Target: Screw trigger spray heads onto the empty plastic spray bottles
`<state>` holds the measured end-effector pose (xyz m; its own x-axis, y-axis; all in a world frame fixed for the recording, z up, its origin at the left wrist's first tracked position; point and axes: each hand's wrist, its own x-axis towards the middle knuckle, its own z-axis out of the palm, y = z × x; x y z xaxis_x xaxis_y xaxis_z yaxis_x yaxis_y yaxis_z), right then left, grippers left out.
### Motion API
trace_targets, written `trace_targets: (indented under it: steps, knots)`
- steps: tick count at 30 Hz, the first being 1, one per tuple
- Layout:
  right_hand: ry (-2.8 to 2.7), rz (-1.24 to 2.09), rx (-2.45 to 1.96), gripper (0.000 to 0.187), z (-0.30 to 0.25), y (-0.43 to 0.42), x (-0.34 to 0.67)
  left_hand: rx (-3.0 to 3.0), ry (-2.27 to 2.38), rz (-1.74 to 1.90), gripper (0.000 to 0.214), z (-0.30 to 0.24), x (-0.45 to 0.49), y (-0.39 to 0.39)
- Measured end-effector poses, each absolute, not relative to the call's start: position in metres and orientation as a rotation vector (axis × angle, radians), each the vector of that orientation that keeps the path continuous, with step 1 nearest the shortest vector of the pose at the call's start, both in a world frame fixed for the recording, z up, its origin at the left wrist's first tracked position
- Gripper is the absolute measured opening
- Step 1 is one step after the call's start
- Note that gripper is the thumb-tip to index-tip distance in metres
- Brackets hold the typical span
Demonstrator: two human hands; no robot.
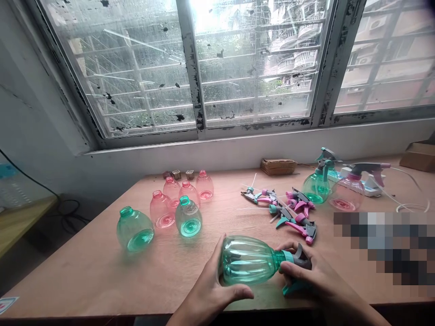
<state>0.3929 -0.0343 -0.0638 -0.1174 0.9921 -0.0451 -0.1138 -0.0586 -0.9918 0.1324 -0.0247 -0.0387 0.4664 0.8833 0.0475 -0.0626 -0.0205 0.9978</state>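
A green transparent spray bottle (249, 259) lies sideways in the air near the table's front edge. Its base rests against the palm of my left hand (215, 283), whose fingers go behind it while the thumb points right below it. At the bottle's neck, my right hand (314, 269) grips a grey and teal trigger sprayer head (301, 261) by its collar. The collar sits at the neck; how tightly it is screwed cannot be told. Behind my right hand lie several loose pink, teal and grey sprayer heads (301, 226) with thin tubes.
Open-necked bottles stand at left, including a green one (135, 228) and a pink one (162, 210). Fitted spray bottles, one green (316, 185) and one pink (346, 194), stand at right by a power strip (372, 185). A cardboard box (278, 166) is by the wall.
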Motion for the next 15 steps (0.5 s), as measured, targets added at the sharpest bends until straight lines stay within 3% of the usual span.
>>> trace_targets:
  steps: [3, 15]
  knots:
    - [-1.184, 1.387, -1.121, 0.048, -0.0671, -0.0326, 0.3957, 1.424, 0.757, 0.866, 0.107, -0.0377, 0.1307, -0.025]
    - [-1.111, 1.392, -1.14, 0.05, -0.0587, -0.0341, 0.3894, 1.451, 0.899, 0.843, 0.118, -0.038, 0.1273, -0.03]
